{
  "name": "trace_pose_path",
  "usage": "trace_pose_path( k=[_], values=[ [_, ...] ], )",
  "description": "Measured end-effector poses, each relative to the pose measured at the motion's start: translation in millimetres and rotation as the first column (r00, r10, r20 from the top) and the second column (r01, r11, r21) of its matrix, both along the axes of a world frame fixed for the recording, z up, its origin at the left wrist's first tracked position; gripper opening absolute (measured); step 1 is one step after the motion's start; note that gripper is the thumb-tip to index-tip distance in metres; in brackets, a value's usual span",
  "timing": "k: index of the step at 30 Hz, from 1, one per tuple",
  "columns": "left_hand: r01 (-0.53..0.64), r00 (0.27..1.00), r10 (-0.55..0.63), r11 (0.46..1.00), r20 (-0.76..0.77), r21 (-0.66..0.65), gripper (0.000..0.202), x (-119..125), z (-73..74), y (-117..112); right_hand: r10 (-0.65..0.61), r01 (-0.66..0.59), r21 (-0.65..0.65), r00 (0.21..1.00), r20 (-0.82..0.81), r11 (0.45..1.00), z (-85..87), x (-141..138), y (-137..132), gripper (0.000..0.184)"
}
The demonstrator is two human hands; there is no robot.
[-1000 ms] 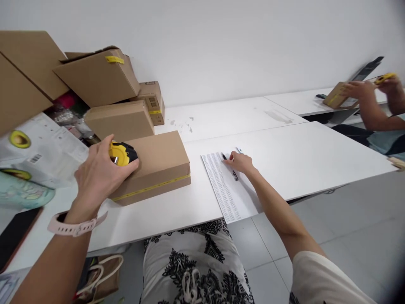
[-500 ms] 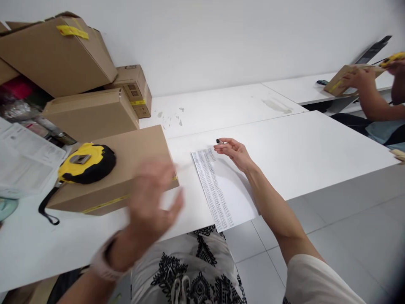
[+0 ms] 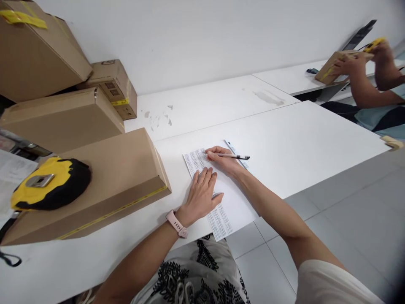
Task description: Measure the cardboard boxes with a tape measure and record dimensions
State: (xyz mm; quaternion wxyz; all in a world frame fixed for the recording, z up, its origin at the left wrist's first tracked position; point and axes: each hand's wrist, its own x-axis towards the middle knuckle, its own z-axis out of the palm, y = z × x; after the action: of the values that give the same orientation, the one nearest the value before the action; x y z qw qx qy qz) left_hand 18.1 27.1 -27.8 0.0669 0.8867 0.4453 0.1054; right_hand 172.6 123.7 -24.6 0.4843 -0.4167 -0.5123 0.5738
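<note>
Since the earlier frames, the left hand (image 3: 201,196) has come away from the tape measure (image 3: 50,183) and down onto the paper (image 3: 237,200), and the right hand (image 3: 223,160) has lowered the pen (image 3: 234,156) to the sheet. In the head view, the left hand lies flat and spread, its thumb apart from the fingers, across the sheet's printed columns. The right hand grips the pen in a narrow pinch at the sheet's far end. The print runs in rows of small characters, too small to read. The paper lies on the bench (image 3: 284,143), right of a cardboard box (image 3: 110,162) with a yellow strip along its near side; the yellow-and-black tape measure rests on that box's left part. Farther left, a smaller carton (image 3: 109,84) bears dark printed marks, illegible here. At far right, a co-worker's hands (image 3: 351,65) hold another box (image 3: 329,69).
</note>
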Motion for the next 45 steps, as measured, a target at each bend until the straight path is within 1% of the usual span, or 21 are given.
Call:
trace_pose_path(
  k=[2, 3, 4, 5, 8, 9, 10, 12, 14, 16, 19, 21, 23, 25, 27, 31, 39, 45],
  values=[
    [0.0, 1.0, 0.0, 1.0, -0.001, -0.006, 0.064, 0.1, 0.4, -0.8, -0.099, 0.095, 0.043, 0.992, 0.078, 0.995, -5.1, -3.0, -2.5, 0.04],
    [0.0, 1.0, 0.0, 1.0, 0.0, -0.01, 0.065, 0.2, 0.6, -0.9, -0.134, 0.127, 0.07, 0.985, 0.105, 0.989, -6.6, -3.8, -3.8, 0.041],
    [-0.002, 1.0, 0.002, 1.0, 0.002, -0.015, 0.065, 0.2, 0.6, -0.7, -0.144, 0.133, 0.088, 0.982, 0.124, 0.987, -7.1, -3.9, -4.9, 0.041],
    [-0.005, 1.0, 0.005, 1.0, 0.004, -0.021, 0.065, 0.3, 0.7, -0.6, -0.125, 0.113, 0.091, 0.982, 0.141, 0.989, -6.7, -3.3, -5.7, 0.039],
    [-0.014, 1.0, 0.014, 0.999, -0.001, -0.043, 0.067, 0.4, 1.0, -0.4, -0.007, 0.0, 0.041, 0.985, 0.173, 0.999, -2.7, 0.4, -5.4, 0.036],
    [-0.015, 1.0, 0.014, 0.999, -0.004, -0.05, 0.067, 0.4, 1.2, -0.5, 0.008, -0.013, 0.028, 0.984, 0.176, 1.0, -1.5, 1.3, -4.6, 0.035],
    [-0.014, 1.0, 0.014, 0.998, -0.006, -0.054, 0.068, 0.6, 1.5, -0.6, -0.001, -0.003, 0.023, 0.984, 0.178, 1.0, -0.9, 1.7, -3.8, 0.034],
    [-0.014, 1.0, 0.013, 0.998, -0.009, -0.055, 0.068, 0.9, 2.2, -1.0, -0.062, 0.055, 0.038, 0.977, 0.202, 0.998, -1.1, 0.8, -2.6, 0.03],
    [-0.017, 1.0, 0.016, 0.999, -0.012, -0.052, 0.068, 1.2, 2.9, -1.1, -0.122, 0.104, 0.083, 0.958, 0.258, 0.991, -2.5, -0.9, -2.6, 0.026],
    [-0.019, 1.0, 0.018, 0.999, -0.014, -0.05, 0.068, 1.6, 3.4, -1.1, -0.149, 0.107, 0.146, 0.936, 0.32, 0.984, -3.7, -1.8, -3.5, 0.022],
    [-0.022, 1.0, 0.022, 0.998, -0.012, -0.052, 0.068, 1.9, 3.5, -0.8, -0.119, 0.057, 0.19, 0.933, 0.339, 0.98, -3.8, -0.7, -6.1, 0.017],
    [-0.023, 1.0, 0.023, 0.998, -0.012, -0.054, 0.067, 1.9, 3.3, -0.7, -0.086, 0.041, 0.152, 0.951, 0.297, 0.987, -3.4, 0.8, -7.8, 0.02],
    [-0.021, 1.0, 0.021, 0.998, -0.014, -0.055, 0.067, 1.8, 3.3, -0.5, -0.084, 0.056, 0.11, 0.961, 0.264, 0.992, -3.2, 2.1, -8.8, 0.026],
    [-0.018, 1.0, 0.018, 0.999, -0.014, -0.051, 0.066, 1.6, 3.4, -0.4, -0.113, 0.081, 0.122, 0.951, 0.286, 0.989, -2.9, 3.0, -9.2, 0.028],
    [-0.018, 1.0, 0.017, 0.999, -0.016, -0.048, 0.066, 1.5, 3.6, -0.2, -0.139, 0.087, 0.164, 0.93, 0.34, 0.983, -2.4, 3.5, -9.1, 0.028],
    [-0.019, 1.0, 0.018, 0.999, -0.018, -0.044, 0.066, 1.6, 3.6, -0.3, -0.142, 0.073, 0.181, 0.902, 0.407, 0.981, -1.8, 3.9, -8.6, 0.023],
    [-0.02, 1.0, 0.02, 0.999, 0.006, -0.036, 0.065, 1.7, 1.2, -0.9, -0.138, 0.049, 0.207, 0.887, 0.44, 0.977, -5.2, 4.9, -8.7, 0.023],
    [-0.018, 1.0, 0.018, 0.999, 0.014, -0.039, 0.064, 1.4, 1.0, -1.3, -0.121, 0.035, 0.196, 0.887, 0.446, 0.98, -4.6, 4.4, -8.9, 0.024]
  ],
)
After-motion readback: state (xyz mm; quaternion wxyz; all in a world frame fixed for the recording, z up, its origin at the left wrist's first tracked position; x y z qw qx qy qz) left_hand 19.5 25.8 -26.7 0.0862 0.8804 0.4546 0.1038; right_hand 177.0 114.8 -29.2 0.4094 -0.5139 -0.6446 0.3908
